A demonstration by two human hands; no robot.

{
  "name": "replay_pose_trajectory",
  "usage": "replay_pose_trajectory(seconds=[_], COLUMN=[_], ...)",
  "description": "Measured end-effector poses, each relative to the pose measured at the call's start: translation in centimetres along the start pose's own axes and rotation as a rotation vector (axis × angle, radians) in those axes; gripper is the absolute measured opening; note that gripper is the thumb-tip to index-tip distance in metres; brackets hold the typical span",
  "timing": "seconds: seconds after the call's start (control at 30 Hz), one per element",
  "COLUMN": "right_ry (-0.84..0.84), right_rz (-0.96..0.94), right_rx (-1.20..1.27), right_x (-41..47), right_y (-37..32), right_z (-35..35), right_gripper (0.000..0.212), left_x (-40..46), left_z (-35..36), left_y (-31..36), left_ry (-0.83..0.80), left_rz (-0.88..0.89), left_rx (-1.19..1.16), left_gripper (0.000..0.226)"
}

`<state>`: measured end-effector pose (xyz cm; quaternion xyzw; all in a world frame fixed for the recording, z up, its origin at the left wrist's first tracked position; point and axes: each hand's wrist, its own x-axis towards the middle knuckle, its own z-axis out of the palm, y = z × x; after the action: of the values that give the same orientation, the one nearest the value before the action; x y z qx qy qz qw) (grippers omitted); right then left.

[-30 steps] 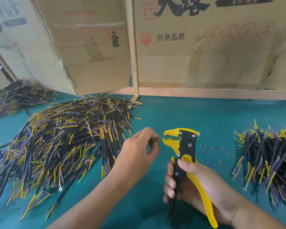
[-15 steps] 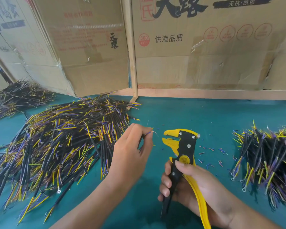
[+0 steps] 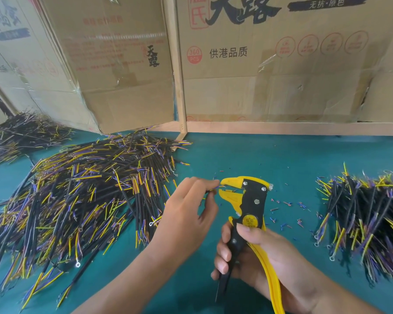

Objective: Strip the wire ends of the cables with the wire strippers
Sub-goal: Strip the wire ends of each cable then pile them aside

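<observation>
My right hand (image 3: 256, 257) grips the black and yellow handles of the wire strippers (image 3: 250, 200), jaws pointing left and parted. My left hand (image 3: 186, 214) pinches a short cable (image 3: 211, 191) by its thin coloured wires, whose tips reach into the jaws. Most of that cable is hidden behind my fingers. A big heap of black cables (image 3: 77, 196) with yellow and purple wire ends lies to the left of my left hand. A smaller heap of cables (image 3: 368, 214) lies to the right of the strippers.
The work surface is a teal mat (image 3: 259, 155). Small bits of stripped insulation (image 3: 288, 207) are scattered right of the jaws. Cardboard boxes (image 3: 270, 64) and a wooden frame (image 3: 179, 87) wall off the back. Another cable heap (image 3: 21, 132) lies far left.
My left hand, which had drawn the wire away to the left half a second ago, has brought the wire tips back to the stripper jaws. The strippers have barely moved.
</observation>
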<state>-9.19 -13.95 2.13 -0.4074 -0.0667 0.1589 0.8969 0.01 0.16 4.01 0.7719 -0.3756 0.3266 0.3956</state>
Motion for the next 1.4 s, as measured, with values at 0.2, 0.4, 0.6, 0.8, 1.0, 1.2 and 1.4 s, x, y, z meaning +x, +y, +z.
replay_pose_trajectory(seconds=[0.2,0.4,0.6,0.8,1.0,1.2,1.4], right_ry=[0.084,0.151,0.121,0.102,0.130,0.146,0.127], right_rz=[0.006,0.007,-0.004,-0.010,0.025,0.033,0.066], right_rx=[-0.059,-0.093,-0.124,-0.128,-0.137,-0.164,-0.176], right_x=[-0.3,-0.4,-0.3,-0.3,-0.5,-0.8,-0.7], right_y=[-0.6,-0.6,-0.3,-0.8,-1.7,-2.8,-2.6], right_z=[0.7,0.9,0.1,-0.9,-1.6,-2.1,-2.5], right_gripper=[0.033,0.037,0.043,0.047,0.043,0.038,0.041], left_x=[0.0,-0.1,-0.1,0.3,0.8,1.3,1.3], left_z=[0.1,0.3,0.2,-0.5,-1.3,-1.8,-1.8], left_y=[-0.1,-0.2,-0.5,-1.2,-2.4,-2.6,-2.2], left_ry=[-0.028,-0.031,-0.059,-0.227,-0.390,-0.396,-0.306], left_rz=[0.013,0.031,0.036,-0.077,-0.225,-0.302,-0.224], left_rx=[0.007,-0.015,-0.054,-0.109,-0.288,-0.404,-0.349], left_gripper=[0.021,0.024,0.026,0.022,0.025,0.017,0.021])
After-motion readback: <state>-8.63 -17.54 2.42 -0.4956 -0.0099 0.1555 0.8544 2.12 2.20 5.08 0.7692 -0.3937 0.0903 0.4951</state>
